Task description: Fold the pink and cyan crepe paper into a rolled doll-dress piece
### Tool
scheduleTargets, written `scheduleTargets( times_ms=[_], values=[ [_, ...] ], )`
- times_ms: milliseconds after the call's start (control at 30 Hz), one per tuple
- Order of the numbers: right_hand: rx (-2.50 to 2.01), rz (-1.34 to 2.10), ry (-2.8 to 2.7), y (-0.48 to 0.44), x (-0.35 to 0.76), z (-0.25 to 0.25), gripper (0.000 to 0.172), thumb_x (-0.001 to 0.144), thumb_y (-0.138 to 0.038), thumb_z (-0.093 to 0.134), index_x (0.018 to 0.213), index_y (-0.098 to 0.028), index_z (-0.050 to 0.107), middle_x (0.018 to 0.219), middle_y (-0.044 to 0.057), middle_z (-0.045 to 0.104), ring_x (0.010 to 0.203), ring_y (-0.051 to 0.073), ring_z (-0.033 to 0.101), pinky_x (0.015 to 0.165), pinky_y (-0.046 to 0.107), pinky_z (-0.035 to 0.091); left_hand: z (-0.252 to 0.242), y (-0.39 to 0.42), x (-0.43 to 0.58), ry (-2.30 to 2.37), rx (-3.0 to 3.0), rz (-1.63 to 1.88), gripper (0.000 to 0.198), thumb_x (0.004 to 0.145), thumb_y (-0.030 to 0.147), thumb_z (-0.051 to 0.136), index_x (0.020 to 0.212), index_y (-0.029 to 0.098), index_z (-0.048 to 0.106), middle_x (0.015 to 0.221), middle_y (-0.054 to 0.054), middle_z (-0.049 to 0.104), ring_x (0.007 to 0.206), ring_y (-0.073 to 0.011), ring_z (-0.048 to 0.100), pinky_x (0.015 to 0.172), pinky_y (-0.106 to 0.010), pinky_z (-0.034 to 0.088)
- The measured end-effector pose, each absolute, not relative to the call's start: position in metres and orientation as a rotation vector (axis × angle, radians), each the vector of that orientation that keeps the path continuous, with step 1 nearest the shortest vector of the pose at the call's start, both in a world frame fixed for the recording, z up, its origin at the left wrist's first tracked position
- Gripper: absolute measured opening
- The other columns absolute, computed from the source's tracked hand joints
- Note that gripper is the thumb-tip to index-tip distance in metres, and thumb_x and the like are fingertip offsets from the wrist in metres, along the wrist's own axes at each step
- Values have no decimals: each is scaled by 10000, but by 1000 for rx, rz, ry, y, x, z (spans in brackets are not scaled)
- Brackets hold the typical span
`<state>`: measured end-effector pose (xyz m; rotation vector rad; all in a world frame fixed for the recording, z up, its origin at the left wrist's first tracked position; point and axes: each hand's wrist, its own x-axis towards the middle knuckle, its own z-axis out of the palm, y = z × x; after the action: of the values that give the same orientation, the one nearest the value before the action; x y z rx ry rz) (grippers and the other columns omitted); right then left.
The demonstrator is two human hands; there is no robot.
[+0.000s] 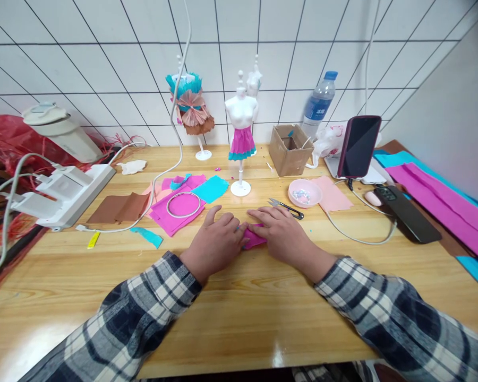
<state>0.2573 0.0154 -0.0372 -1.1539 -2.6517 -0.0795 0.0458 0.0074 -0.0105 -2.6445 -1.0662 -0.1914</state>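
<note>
Both hands meet over a small magenta piece of crepe-like sheet point(255, 236) at the middle of the wooden table. My left hand point(219, 241) has its fingers bent and closed at the piece's left edge, with the thumb raised away. My right hand point(281, 233) lies over the right part, its fingers pressing the piece. Much of it is hidden under the fingers. Just beyond my right hand lie black-handled thread snips point(287, 209). Behind the hands stands a white mini dress form point(241, 106) in a magenta skirt point(242, 142) with a teal hem.
Left of my hands are magenta sheets point(171, 223) under a bangle-like ring point(169, 212), brown sheets point(119, 208) and a teal scrap point(148, 236). A pink dish point(305, 193), cardboard box point(290, 151) and phones point(359, 146) stand right. A power strip point(77, 196) and white cables lie left.
</note>
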Motion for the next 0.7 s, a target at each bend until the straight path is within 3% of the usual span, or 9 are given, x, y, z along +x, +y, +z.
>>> scheduleTargets(
  times_ms=[200, 300, 567, 700],
  values=[
    [-1174, -163, -2614, 14, 267, -35, 329, 891, -165, 546, 1166, -273, 692, 1487, 20, 473, 1283, 266, 484, 1076, 495, 326, -8, 7, 46, -1093, -2669, -165, 217, 940, 298, 495, 945, 196, 686, 862, -73, 654, 943, -262, 572, 1044, -577, 310],
    [-1220, -197, -2603, 14, 270, -33, 288, 890, -167, 545, 1095, -262, 724, 1481, 8, 477, 1291, 270, 488, 1085, 508, 309, -3, 7, 43, -1121, -2737, -140, 242, 918, 373, 537, 1023, 208, 680, 971, -88, 664, 1024, -285, 561, 1044, -589, 304],
    [-1230, -146, -2620, 14, 274, -33, 318, 852, -132, 577, 1096, -265, 732, 1413, 15, 554, 1271, 274, 519, 1095, 521, 300, -3, 13, 20, -1334, -2966, -124, 559, 819, 606, 604, 1305, 333, 579, 1270, -89, 593, 1203, -328, 482, 1070, -615, 245],
    [-1203, -110, -2618, 16, 275, -33, 319, 839, -121, 582, 1084, -252, 741, 1394, 27, 573, 1263, 277, 531, 1085, 512, 335, -14, 16, 14, -1497, -3007, -210, 444, 952, 535, 415, 1337, 368, 559, 1405, -96, 482, 1302, -319, 410, 1068, -598, 259]
  ],
)
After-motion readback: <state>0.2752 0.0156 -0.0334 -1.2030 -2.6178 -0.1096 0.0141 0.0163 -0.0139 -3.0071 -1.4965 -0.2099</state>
